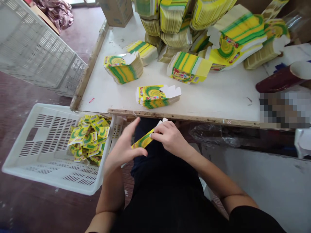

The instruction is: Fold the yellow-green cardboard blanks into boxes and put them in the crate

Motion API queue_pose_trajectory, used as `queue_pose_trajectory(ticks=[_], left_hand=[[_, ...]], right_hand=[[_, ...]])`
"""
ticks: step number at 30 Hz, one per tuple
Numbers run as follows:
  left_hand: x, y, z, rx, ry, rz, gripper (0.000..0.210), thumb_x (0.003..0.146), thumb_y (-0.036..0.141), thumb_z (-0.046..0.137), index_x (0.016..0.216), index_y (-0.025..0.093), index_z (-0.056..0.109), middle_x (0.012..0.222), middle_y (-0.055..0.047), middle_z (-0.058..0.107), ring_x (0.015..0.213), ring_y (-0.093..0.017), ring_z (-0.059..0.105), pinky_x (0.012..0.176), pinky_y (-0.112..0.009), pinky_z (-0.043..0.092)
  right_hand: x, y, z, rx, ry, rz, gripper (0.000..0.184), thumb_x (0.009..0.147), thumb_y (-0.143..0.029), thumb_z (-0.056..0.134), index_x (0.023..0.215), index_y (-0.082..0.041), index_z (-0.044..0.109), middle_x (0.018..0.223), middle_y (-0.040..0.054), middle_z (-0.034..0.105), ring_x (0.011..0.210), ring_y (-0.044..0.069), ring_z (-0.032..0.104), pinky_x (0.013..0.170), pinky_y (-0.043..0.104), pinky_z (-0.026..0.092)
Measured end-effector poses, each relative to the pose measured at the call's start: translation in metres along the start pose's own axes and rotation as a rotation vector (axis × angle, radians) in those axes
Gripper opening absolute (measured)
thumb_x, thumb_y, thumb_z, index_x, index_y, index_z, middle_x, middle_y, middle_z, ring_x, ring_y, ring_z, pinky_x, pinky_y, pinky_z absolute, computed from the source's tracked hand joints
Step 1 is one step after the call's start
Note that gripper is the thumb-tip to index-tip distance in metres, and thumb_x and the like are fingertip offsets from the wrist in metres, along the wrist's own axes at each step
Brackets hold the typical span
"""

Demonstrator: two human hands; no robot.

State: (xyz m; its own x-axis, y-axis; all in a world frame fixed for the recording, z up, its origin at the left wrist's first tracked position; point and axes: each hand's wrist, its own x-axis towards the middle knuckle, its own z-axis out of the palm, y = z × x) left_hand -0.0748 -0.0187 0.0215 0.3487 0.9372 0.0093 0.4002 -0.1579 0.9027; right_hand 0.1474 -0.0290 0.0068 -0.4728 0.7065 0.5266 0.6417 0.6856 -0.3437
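Note:
Over my lap, below the table's front edge, my right hand (167, 136) grips a small yellow and green carton (143, 139) near its upper end, where white flaps stick out. The carton lies slanted, its lower end toward my left hand (122, 147). That left hand is open, thumb and fingers spread around the carton's lower end; whether the palm touches it I cannot tell. Just beyond the hands, a short stack of flat cartons (154, 97) rests on the table, with white flaps pointing right.
A white plastic crate (48, 174) on the floor at left holds many small yellow cartons (91, 139). Further stacks of flat cartons (173, 16) stand at the back of the white table (218, 100). A dark red cylinder (279, 79) lies at right. Grey crates (43, 48) stand at upper left.

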Motion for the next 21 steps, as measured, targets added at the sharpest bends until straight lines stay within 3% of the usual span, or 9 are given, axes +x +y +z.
queue_pose_trajectory(ticks=[2, 4, 6, 9, 11, 15, 21], left_hand=[[0.003, 0.000, 0.010, 0.044, -0.212, -0.064, 0.095, 0.052, 0.067, 0.083, 0.131, 0.021, 0.057, 0.135, -0.015, 0.061, 0.128, -0.038, 0.055, 0.107, -0.051, 0.045], [0.007, -0.004, 0.023, -0.033, -0.243, -0.121, 0.073, 0.060, 0.058, 0.082, 0.120, 0.021, 0.061, 0.117, -0.010, 0.069, 0.111, -0.032, 0.064, 0.095, -0.045, 0.052], [0.009, -0.008, 0.037, -0.124, -0.122, -0.153, 0.053, 0.068, 0.049, 0.079, 0.108, 0.020, 0.060, 0.097, -0.004, 0.069, 0.091, -0.024, 0.067, 0.081, -0.035, 0.055], [0.006, -0.011, 0.050, -0.115, 0.083, -0.139, 0.045, 0.067, 0.039, 0.079, 0.100, 0.020, 0.055, 0.080, 0.003, 0.060, 0.073, -0.015, 0.061, 0.066, -0.025, 0.051], [0.005, -0.011, 0.054, -0.063, 0.145, -0.076, 0.050, 0.067, 0.037, 0.079, 0.106, 0.021, 0.052, 0.082, 0.003, 0.060, 0.072, -0.015, 0.060, 0.066, -0.025, 0.051], [0.006, -0.011, 0.057, 0.106, 0.242, 0.074, 0.065, 0.071, 0.034, 0.076, 0.125, 0.022, 0.042, 0.102, -0.003, 0.064, 0.084, -0.018, 0.065, 0.075, -0.029, 0.054], [0.005, -0.013, 0.065, 0.269, 0.206, 0.334, 0.072, 0.076, 0.023, 0.070, 0.138, 0.024, 0.033, 0.127, -0.010, 0.058, 0.112, -0.023, 0.063, 0.090, -0.034, 0.054]], right_hand=[[0.005, -0.006, -0.002, 0.019, 0.006, -0.079, 0.029, 0.099, -0.016, 0.046, 0.082, -0.022, 0.070, 0.077, 0.0021, 0.065, 0.083, 0.018, 0.054, 0.096, 0.036, 0.044], [0.007, -0.008, -0.003, 0.064, 0.037, -0.073, 0.027, 0.099, -0.016, 0.045, 0.092, -0.024, 0.070, 0.085, 0.0017, 0.068, 0.094, 0.019, 0.057, 0.109, 0.039, 0.038], [0.006, -0.007, -0.002, 0.146, 0.120, 0.060, 0.023, 0.098, -0.022, 0.048, 0.113, -0.025, 0.065, 0.106, 0.0054, 0.068, 0.114, 0.022, 0.056, 0.114, 0.044, 0.034], [0.002, -0.004, 0.005, 0.382, 0.231, 0.390, 0.057, 0.092, -0.041, 0.058, 0.142, -0.020, 0.044, 0.141, 0.0150, 0.052, 0.137, 0.030, 0.042, 0.116, 0.052, 0.033], [0.001, -0.004, 0.013, 0.645, 0.186, 0.547, 0.063, 0.092, -0.049, 0.054, 0.145, -0.019, 0.041, 0.147, 0.0151, 0.049, 0.138, 0.030, 0.042, 0.115, 0.050, 0.036], [0.006, -0.007, 0.030, 1.139, 0.014, 0.708, 0.049, 0.094, -0.048, 0.045, 0.134, -0.021, 0.057, 0.133, 0.0069, 0.064, 0.128, 0.026, 0.056, 0.110, 0.042, 0.043], [0.010, -0.006, 0.037, 1.366, -0.043, 0.824, 0.047, 0.083, -0.035, 0.059, 0.128, -0.022, 0.063, 0.130, 0.0049, 0.067, 0.125, 0.025, 0.059, 0.110, 0.041, 0.045]])
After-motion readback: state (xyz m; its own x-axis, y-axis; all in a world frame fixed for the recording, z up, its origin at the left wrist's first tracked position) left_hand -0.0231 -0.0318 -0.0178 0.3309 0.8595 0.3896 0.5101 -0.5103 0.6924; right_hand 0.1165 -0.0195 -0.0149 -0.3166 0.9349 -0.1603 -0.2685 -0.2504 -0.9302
